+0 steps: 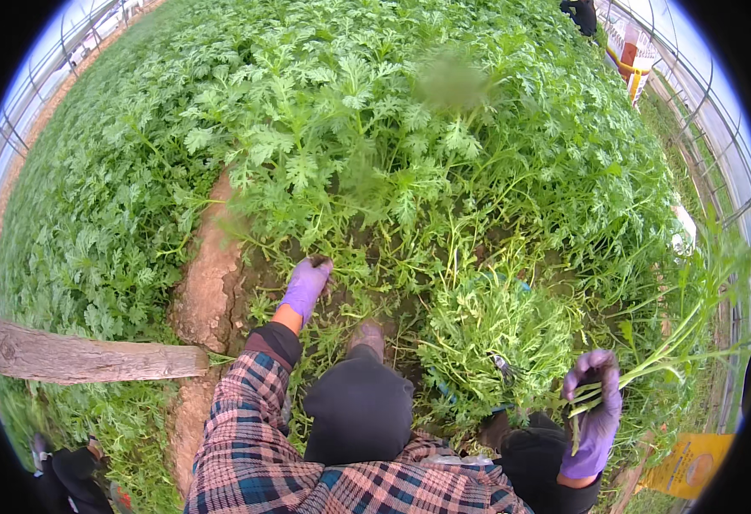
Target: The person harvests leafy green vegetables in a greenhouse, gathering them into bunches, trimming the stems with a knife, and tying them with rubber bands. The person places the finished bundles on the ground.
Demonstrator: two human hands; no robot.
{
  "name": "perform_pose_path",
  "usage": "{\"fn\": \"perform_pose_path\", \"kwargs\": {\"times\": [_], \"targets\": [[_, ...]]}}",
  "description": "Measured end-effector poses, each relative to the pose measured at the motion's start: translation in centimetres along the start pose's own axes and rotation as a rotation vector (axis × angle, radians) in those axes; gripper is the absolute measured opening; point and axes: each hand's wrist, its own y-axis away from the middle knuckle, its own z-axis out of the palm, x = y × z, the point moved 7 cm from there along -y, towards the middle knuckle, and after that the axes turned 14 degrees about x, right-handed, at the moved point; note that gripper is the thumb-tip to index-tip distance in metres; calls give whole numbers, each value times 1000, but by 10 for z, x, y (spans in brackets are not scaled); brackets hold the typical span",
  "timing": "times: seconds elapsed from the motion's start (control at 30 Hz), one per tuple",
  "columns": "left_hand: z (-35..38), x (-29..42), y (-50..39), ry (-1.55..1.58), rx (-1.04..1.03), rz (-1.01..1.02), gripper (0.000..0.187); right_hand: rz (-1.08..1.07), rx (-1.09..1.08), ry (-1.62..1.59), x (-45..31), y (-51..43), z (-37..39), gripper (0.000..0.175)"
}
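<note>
My right hand, in a stained purple glove, grips a small bunch of leafy green stems. Their pale ends poke out below the fingers, and the leaves spread to the right. Ahead of me my left hand, gloved in the same purple, reaches low among short stems and leaves. Its fingers are curled and the tips dark, so whether they pinch a stem is unclear. Between my knees and the crop lies a heap of picked greens, with bits of blue rim around it. A small black-and-silver object rests on it.
Dense leafy plants fill the bed ahead. A bare soil ridge runs along my left, where a wooden post juts in. Other people's dark clothing shows lower left and top right. A yellow bag lies right.
</note>
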Motion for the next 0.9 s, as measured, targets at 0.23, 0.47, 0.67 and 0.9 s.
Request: {"fn": "perform_pose_path", "kwargs": {"times": [0.23, 0.47, 0.67, 0.9], "targets": [[23, -91, -138, 698, 334, -253, 21, 392, -108, 271, 66, -9, 19, 27], [43, -105, -141, 165, 141, -198, 24, 471, 314, 232, 87, -32, -5, 28], [33, -30, -69, 44, 102, -361, 36, 504, 167, 245, 75, -25, -6, 24], [12, 23, -37, 386, 301, -39, 49, 479, 221, 337, 69, -24, -6, 24]]}}
